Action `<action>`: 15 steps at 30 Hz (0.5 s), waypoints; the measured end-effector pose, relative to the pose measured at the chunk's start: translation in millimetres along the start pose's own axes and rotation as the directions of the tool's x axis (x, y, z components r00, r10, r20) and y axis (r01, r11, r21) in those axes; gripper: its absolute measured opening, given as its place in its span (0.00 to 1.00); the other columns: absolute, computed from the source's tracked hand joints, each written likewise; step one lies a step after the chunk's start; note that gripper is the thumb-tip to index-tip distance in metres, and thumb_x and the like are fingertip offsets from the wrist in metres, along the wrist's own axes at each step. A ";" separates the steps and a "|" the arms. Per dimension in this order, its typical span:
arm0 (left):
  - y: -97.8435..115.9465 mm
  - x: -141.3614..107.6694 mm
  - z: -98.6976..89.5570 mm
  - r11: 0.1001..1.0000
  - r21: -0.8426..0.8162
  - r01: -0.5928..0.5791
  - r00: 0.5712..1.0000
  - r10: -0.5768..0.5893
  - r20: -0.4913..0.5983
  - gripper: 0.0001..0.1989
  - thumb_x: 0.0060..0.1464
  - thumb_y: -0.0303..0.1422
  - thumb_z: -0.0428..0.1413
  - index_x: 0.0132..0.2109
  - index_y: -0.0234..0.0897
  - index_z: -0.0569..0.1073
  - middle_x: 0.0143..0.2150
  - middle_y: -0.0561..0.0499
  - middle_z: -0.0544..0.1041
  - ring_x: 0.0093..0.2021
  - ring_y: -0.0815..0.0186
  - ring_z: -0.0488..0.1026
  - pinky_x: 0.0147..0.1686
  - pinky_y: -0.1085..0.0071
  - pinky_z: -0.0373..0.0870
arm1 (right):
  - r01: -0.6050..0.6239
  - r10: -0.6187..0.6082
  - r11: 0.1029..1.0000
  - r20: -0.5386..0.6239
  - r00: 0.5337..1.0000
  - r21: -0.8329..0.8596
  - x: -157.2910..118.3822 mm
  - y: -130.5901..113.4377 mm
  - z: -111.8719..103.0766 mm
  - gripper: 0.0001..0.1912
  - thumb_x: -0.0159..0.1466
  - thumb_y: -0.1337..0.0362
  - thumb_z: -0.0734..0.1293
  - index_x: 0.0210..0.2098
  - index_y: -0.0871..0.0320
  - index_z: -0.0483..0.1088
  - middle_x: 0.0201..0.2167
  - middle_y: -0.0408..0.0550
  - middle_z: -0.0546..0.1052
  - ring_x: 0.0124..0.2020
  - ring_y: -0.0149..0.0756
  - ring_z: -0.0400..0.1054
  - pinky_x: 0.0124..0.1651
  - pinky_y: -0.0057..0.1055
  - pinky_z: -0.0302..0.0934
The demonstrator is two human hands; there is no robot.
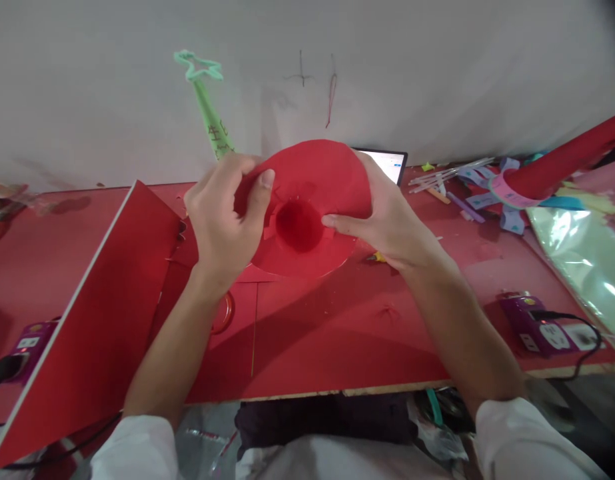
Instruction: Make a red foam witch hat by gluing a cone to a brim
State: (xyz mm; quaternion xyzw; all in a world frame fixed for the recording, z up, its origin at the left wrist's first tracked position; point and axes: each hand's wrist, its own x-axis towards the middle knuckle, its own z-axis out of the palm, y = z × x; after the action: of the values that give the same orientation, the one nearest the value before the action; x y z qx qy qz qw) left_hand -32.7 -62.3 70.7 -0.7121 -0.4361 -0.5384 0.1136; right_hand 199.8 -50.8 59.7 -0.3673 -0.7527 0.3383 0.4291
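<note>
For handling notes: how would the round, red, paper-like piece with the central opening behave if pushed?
The red piece seems light: its edge is thin. It likely flexes, bowing between left hand and right hand. Being hollow-centred, it might dent.

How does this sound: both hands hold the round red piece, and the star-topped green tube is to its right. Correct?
Not quite: the head view shows the star-topped green tube to the left of the round red piece. The left hand and right hand do both hold it.

Handwritten “生” on green cone (212,121)
</note>
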 end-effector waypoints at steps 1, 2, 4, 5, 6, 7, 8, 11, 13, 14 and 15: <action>-0.7 -0.3 0.2 1.000 -0.010 0.010 1.000 -0.010 0.014 0.16 0.72 0.47 0.56 0.38 0.43 0.73 0.32 0.53 0.76 0.33 0.64 0.76 0.35 0.63 0.71 | -0.008 0.008 1.000 -0.001 1.000 0.030 0.1 0.9 0.8 0.43 0.64 0.36 0.74 0.73 0.40 0.60 0.71 0.50 0.72 0.72 0.58 0.66 0.70 0.60 0.71; -1.8 -0.5 0.4 0.999 -0.023 0.024 0.999 -0.023 0.026 0.16 0.72 0.47 0.56 0.38 0.44 0.73 0.32 0.53 0.76 0.33 0.63 0.76 0.35 0.63 0.71 | -0.011 0.011 0.998 0.000 1.000 0.054 0.1 2.0 1.4 0.43 0.64 0.37 0.74 0.72 0.41 0.60 0.70 0.50 0.73 0.70 0.58 0.69 0.67 0.59 0.74; -4.2 -0.5 0.5 0.997 -0.054 0.058 0.997 -0.056 0.047 0.16 0.72 0.48 0.56 0.39 0.44 0.74 0.33 0.53 0.76 0.35 0.63 0.76 0.36 0.63 0.72 | -0.002 0.002 0.997 0.000 1.000 0.073 0.1 4.1 1.8 0.41 0.65 0.38 0.74 0.71 0.41 0.61 0.69 0.51 0.74 0.67 0.58 0.73 0.64 0.59 0.76; -5.2 -0.2 0.2 0.995 -0.069 0.075 0.996 -0.071 0.056 0.15 0.71 0.49 0.56 0.40 0.45 0.74 0.34 0.53 0.77 0.36 0.62 0.76 0.36 0.63 0.72 | 0.004 -0.003 0.997 -0.005 1.000 0.075 0.0 4.9 1.5 0.40 0.65 0.38 0.74 0.70 0.41 0.62 0.68 0.51 0.75 0.66 0.58 0.74 0.63 0.59 0.77; -5.8 0.3 -0.3 0.993 -0.083 0.090 0.994 -0.084 0.065 0.15 0.71 0.50 0.56 0.42 0.45 0.75 0.35 0.52 0.77 0.36 0.62 0.76 0.35 0.64 0.72 | 0.004 -0.004 0.997 -0.012 1.000 0.075 0.0 5.6 0.9 0.38 0.66 0.39 0.74 0.70 0.41 0.63 0.67 0.50 0.76 0.65 0.58 0.75 0.62 0.59 0.77; -6.1 0.8 -1.0 0.990 -0.096 0.105 0.993 -0.098 0.071 0.15 0.72 0.50 0.56 0.43 0.45 0.76 0.37 0.52 0.78 0.36 0.63 0.76 0.35 0.64 0.72 | -0.002 0.004 0.997 -0.023 1.000 0.075 -0.1 6.1 -0.2 0.37 0.65 0.39 0.75 0.69 0.42 0.65 0.65 0.50 0.77 0.64 0.59 0.75 0.61 0.60 0.78; -6.2 1.3 -1.8 0.987 -0.107 0.122 0.990 -0.114 0.077 0.15 0.72 0.50 0.56 0.45 0.45 0.76 0.38 0.51 0.79 0.36 0.63 0.76 0.34 0.65 0.71 | -0.014 0.016 0.997 -0.033 0.999 0.077 -0.1 6.5 -1.6 0.36 0.65 0.40 0.75 0.67 0.42 0.66 0.63 0.50 0.79 0.62 0.59 0.76 0.61 0.60 0.78; -5.6 2.1 -3.5 0.971 -0.142 0.191 0.979 -0.177 0.102 0.14 0.72 0.50 0.56 0.49 0.47 0.77 0.40 0.51 0.80 0.36 0.64 0.75 0.34 0.65 0.71 | -0.040 0.045 0.995 -0.052 0.998 0.093 0.1 6.9 -6.5 0.32 0.64 0.41 0.77 0.62 0.42 0.71 0.58 0.48 0.82 0.59 0.58 0.78 0.58 0.60 0.80; -5.7 1.8 -3.5 0.962 -0.160 0.220 0.972 -0.202 0.119 0.15 0.72 0.51 0.56 0.51 0.48 0.77 0.42 0.51 0.80 0.38 0.63 0.76 0.35 0.65 0.70 | -0.040 0.045 0.994 -0.054 0.998 0.103 0.2 6.9 -9.0 0.28 0.64 0.43 0.77 0.59 0.42 0.73 0.55 0.47 0.83 0.56 0.56 0.80 0.56 0.59 0.81; -6.0 1.6 -3.2 0.961 -0.167 0.222 0.971 -0.204 0.122 0.15 0.72 0.52 0.55 0.51 0.48 0.77 0.42 0.51 0.80 0.38 0.63 0.76 0.35 0.64 0.70 | -0.038 0.044 0.994 -0.055 0.998 0.107 0.3 6.9 -9.7 0.25 0.64 0.44 0.77 0.57 0.42 0.74 0.53 0.46 0.83 0.55 0.56 0.80 0.55 0.59 0.81; -6.6 1.5 -2.9 0.959 -0.173 0.226 0.970 -0.206 0.126 0.16 0.72 0.52 0.55 0.52 0.48 0.77 0.43 0.51 0.79 0.39 0.63 0.76 0.36 0.64 0.70 | -0.038 0.044 0.993 -0.056 0.997 0.110 0.4 7.0 -10.0 0.23 0.65 0.45 0.77 0.56 0.42 0.74 0.52 0.46 0.84 0.54 0.55 0.80 0.54 0.59 0.81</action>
State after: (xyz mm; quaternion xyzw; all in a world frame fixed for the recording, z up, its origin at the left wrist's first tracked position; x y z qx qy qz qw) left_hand -39.4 -59.5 71.1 -0.6955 -0.4644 -0.5471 -0.0365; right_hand 210.4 -45.1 58.1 -0.3687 -0.7126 0.3766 0.4631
